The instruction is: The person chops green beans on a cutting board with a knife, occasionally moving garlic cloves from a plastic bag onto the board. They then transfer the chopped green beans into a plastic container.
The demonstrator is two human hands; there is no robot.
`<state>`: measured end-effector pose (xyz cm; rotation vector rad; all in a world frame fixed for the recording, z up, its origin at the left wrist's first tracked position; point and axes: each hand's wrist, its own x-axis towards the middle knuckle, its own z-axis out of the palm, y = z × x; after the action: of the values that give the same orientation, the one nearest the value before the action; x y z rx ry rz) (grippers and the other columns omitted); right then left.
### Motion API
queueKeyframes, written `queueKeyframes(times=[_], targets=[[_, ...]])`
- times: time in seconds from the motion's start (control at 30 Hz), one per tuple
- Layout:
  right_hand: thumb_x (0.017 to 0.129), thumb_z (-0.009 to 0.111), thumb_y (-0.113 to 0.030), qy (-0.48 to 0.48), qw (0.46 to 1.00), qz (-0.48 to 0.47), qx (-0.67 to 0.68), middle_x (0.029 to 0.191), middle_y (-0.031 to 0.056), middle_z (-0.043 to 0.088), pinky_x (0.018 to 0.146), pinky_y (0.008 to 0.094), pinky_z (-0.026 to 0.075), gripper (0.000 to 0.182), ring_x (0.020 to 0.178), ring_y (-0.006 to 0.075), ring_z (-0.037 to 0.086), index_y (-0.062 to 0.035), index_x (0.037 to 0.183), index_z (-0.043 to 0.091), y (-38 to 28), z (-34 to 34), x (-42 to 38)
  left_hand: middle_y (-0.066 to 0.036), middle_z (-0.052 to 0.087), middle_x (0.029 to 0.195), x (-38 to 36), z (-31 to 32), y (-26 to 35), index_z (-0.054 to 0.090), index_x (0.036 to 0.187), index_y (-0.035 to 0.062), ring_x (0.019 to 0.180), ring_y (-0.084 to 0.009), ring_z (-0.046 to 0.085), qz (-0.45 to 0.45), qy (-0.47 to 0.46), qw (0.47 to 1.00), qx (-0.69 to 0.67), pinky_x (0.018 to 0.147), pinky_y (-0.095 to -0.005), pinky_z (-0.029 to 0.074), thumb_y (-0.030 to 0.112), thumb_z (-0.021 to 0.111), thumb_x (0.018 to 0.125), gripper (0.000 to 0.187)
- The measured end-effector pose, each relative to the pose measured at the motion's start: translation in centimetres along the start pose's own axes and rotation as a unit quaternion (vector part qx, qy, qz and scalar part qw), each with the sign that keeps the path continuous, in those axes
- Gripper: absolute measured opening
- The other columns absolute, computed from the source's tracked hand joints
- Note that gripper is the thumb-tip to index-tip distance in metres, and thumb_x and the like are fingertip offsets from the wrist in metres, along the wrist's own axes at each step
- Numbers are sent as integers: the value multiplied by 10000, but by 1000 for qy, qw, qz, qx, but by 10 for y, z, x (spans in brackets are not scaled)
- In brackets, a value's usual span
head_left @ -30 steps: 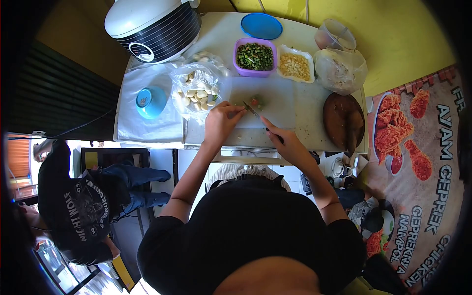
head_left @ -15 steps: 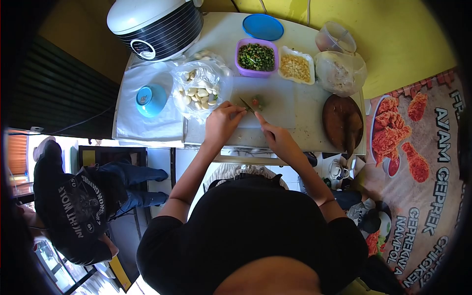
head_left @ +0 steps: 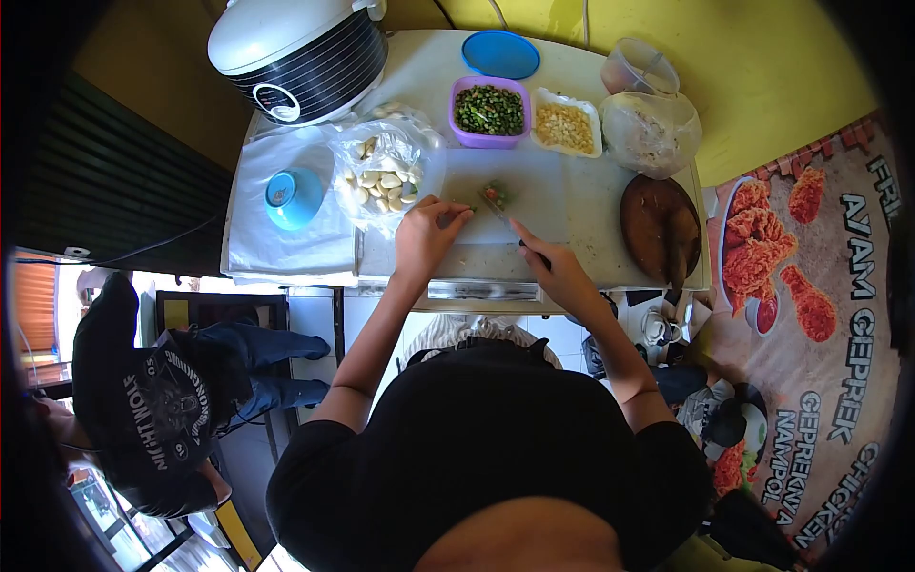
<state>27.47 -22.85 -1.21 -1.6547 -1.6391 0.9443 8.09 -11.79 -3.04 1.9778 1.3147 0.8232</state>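
My right hand (head_left: 556,275) is closed around the dark handle of a small knife (head_left: 495,206). Its blade lies across a little heap of chopped green and reddish bits (head_left: 499,194) on a pale cutting board (head_left: 543,181). At the board's left side, my left hand (head_left: 427,238) pinches a small green vegetable piece (head_left: 473,208) between thumb and fingertips, apart from the blade. Behind the board stands a purple tub (head_left: 489,142) full of chopped green vegetable. Beside it, a white tray (head_left: 596,143) holds chopped pale yellowish pieces.
Left of the board sit a plastic bag of peeled garlic cloves (head_left: 389,181), a blue bowl (head_left: 294,198) and a rice cooker (head_left: 295,62). A blue lid (head_left: 500,54), a tied plastic bag (head_left: 653,133) and a brown stone mortar (head_left: 658,229) are further round. A person (head_left: 157,410) stands at left.
The knife has moved away from my left fingertips, rightward to the chopped heap. My right hand has shifted slightly right and nearer to me. My left hand still pinches.
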Motion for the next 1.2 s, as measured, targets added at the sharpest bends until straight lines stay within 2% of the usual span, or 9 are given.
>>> queueKeyframes(times=[0.17, 0.47, 0.57, 0.63, 0.67, 0.73, 0.83, 1.07, 1.2], targets=[[963, 486, -136, -13, 1000, 5, 20, 581, 93, 315, 538, 269, 382, 476, 527, 128, 332, -207, 1426, 402, -11, 3, 1, -43, 635, 779, -2, 2, -1, 749, 884, 119, 649, -188, 609, -1, 13, 1000, -6, 604, -314, 486, 239, 722, 795, 153], [954, 495, -118, -27, 1000, -5, -8, 571, 122, 370, 530, 288, 395, 494, 496, 158, 357, -230, 1427, 401, -14, 1, -2, -41, 632, 784, -1, 1, -1, 753, 893, 126, 642, -186, 604, -7, 1, 1000, 1, 604, -316, 482, 252, 726, 788, 166], [952, 490, -113, -30, 999, -6, -29, 575, 145, 434, 532, 305, 417, 492, 471, 196, 434, -229, 1423, 405, -14, 0, -2, -36, 622, 771, -1, 1, -2, 754, 895, 131, 635, -183, 594, -7, 3, 1000, 1, 600, -316, 478, 253, 728, 785, 166], [953, 479, -121, -28, 998, -16, -60, 613, 199, 524, 545, 365, 456, 493, 500, 291, 556, -220, 1428, 392, -16, 0, -2, -33, 610, 757, -1, 2, -3, 755, 897, 131, 623, -177, 582, -3, 11, 1000, -17, 595, -314, 475, 249, 730, 782, 166], [953, 479, -121, -29, 998, -16, -60, 613, 199, 524, 545, 365, 456, 493, 500, 291, 556, -220, 1428, 392, -17, 1, -2, -33, 610, 757, -2, 2, -3, 755, 897, 131, 623, -177, 582, -5, 10, 1000, -18, 595, -314, 475, 249, 730, 782, 166], [954, 463, -129, -38, 993, -13, -109, 665, 238, 577, 569, 441, 473, 495, 589, 383, 604, -205, 1435, 372, -19, 1, -2, -32, 605, 753, -3, 3, -2, 755, 894, 128, 611, -169, 572, -16, 7, 1000, -13, 591, -311, 473, 230, 736, 775, 159], [953, 455, -129, -50, 991, 4, -120, 679, 254, 583, 581, 492, 467, 503, 611, 415, 601, -189, 1442, 352, -26, 1, 1, -34, 606, 753, -2, 4, -4, 754, 883, 122, 601, -164, 565, -2, 19, 999, -27, 583, -307, 470, 204, 738, 767, 143], [943, 454, -118, -53, 992, 3, -111, 710, 262, 592, 604, 494, 470, 508, 630, 420, 604, -175, 1439, 357, -23, 8, 8, -36, 608, 750, -2, 0, 1, 755, 873, 116, 595, -164, 567, -17, 13, 999, -30, 574, -306, 470, 183, 735, 764, 130], [934, 471, -87, -37, 997, -13, -60, 678, 235, 554, 588, 414, 466, 513, 564, 369, 570, -183, 1430, 381, -7, 19, 16, -35, 618, 758, -4, 3, -2, 753, 871, 113, 595, -167, 570, -5, 23, 999, -34, 575, -307, 473, 193, 737, 765, 133]])
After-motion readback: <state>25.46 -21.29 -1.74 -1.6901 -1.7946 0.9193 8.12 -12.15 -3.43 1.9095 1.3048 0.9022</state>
